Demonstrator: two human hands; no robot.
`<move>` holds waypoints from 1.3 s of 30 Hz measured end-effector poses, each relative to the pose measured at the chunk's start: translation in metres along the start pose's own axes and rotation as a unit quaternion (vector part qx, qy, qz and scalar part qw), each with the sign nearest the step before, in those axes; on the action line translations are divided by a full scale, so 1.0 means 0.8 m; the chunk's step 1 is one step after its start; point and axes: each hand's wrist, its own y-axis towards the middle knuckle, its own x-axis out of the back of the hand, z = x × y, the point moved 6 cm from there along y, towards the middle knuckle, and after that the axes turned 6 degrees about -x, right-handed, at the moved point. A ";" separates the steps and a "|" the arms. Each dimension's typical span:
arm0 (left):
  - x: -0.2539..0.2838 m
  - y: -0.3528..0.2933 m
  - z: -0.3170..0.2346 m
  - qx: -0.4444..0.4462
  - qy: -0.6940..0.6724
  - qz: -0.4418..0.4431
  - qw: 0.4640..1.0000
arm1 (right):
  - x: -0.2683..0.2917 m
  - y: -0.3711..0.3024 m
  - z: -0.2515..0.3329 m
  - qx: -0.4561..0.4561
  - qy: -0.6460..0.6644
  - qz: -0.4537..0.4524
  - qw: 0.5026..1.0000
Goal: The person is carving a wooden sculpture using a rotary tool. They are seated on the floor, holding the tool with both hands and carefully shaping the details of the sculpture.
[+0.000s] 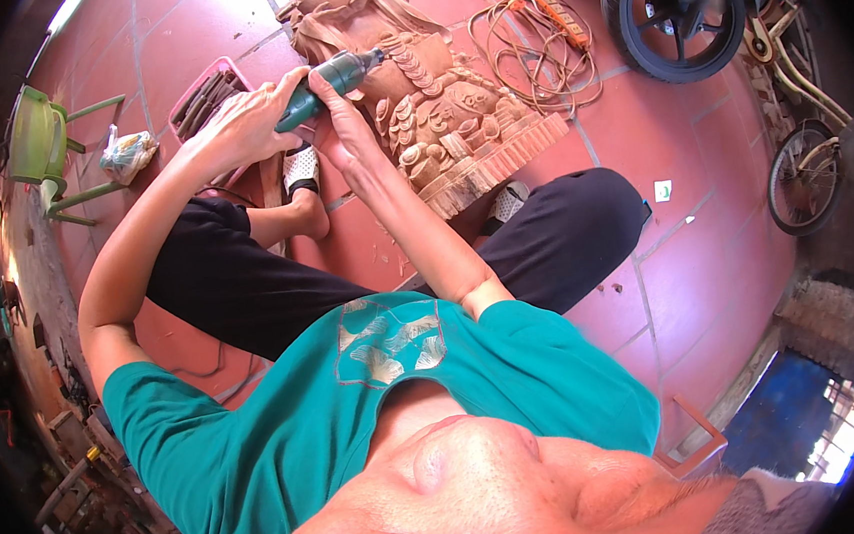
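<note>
Gripping a green power tool [341, 71] between my two hands, I have its slim metal end reaching over the wood carving [423, 92], which I take as my landmark. My left hand [257, 120] is wrapped about the tool's body on the side away from the carving, its fingers bent over the top. My right hand [341, 133] is curled round it from the other side, thumb laid along the casing; this is the hand nearer the carving, just beside its left edge. From both hands the carving lies to the right, and the tool's long axis slants forward and rightward across its left side. Whether the tip touches the wood, I cannot tell.

The carving is on the tiled floor [738, 273], its long axis running away from me and a little leftward, the ridged base nearest my knees. Left of it sits a pink tray [173, 118] of slender dark tools [211, 101], with a plastic bag [129, 155] and a green chair [41, 147] beyond. Right of it lie a coiled cord [494, 61] and an orange power strip [553, 21], then, farther out, a black-rimmed wheel [645, 44].
</note>
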 end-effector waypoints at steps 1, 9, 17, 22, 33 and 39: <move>-0.001 0.001 0.005 0.009 0.006 -0.003 1.000 | -0.004 0.003 -0.004 0.012 0.001 -0.001 1.000; 0.021 -0.003 0.033 0.053 -0.052 -0.004 0.997 | -0.028 0.019 -0.028 -0.042 -0.006 0.047 0.998; 0.022 0.010 0.057 0.059 -0.035 0.009 0.998 | -0.030 0.033 -0.027 -0.078 -0.023 0.058 0.995; 0.031 0.051 0.072 0.066 -0.048 0.058 0.995 | -0.020 0.066 -0.013 -0.083 -0.008 0.064 0.994; 0.007 0.137 0.115 0.051 -0.045 0.056 0.996 | 0.019 0.126 0.024 -0.059 0.074 0.020 0.995; -0.011 0.157 0.131 0.038 -0.061 0.023 0.997 | 0.041 0.147 0.029 -0.068 0.086 0.018 0.994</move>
